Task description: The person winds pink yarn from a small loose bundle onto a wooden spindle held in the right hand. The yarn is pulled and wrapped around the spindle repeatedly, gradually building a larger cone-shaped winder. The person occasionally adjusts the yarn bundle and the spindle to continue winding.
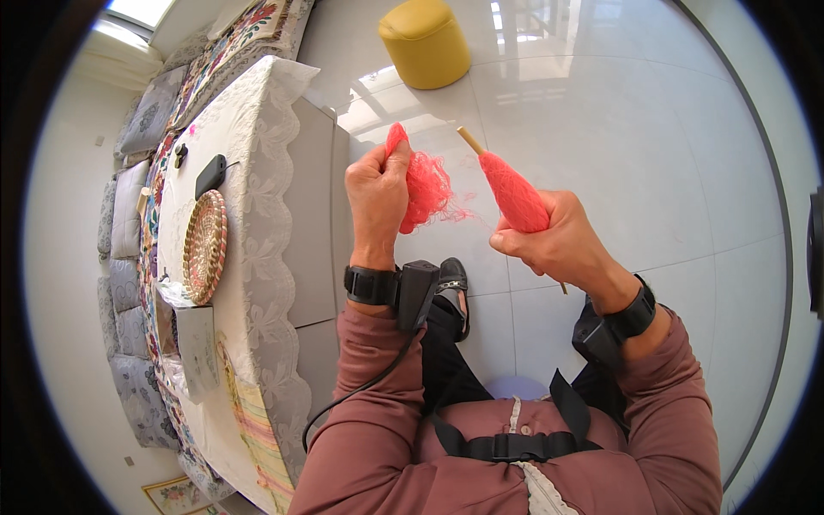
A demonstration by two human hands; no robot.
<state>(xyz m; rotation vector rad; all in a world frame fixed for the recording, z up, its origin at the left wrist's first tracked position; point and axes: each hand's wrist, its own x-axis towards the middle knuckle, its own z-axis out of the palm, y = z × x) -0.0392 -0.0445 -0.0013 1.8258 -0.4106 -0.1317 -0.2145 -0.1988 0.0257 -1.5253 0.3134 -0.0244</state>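
My left hand [380,183] is closed around a loose, tangled bundle of coral-pink yarn [428,193]. One end of the bundle sticks up past my thumb, and curly strands spill out to the right. In my right hand [557,241] is a wooden stick wound with the same pink yarn, forming a tapered cone [512,193]. The bare wooden tip of the stick [470,140] points up and left, and its thin lower end shows below my hand. A few fine strands run across the gap between the bundle and my right hand.
To my left stands a table with a white lace cloth [267,212]. It bears a woven basket [206,248], a dark device [211,175], a box [196,351] and a striped cloth [257,425]. A yellow stool [426,44] stands ahead on the tiled floor [605,141].
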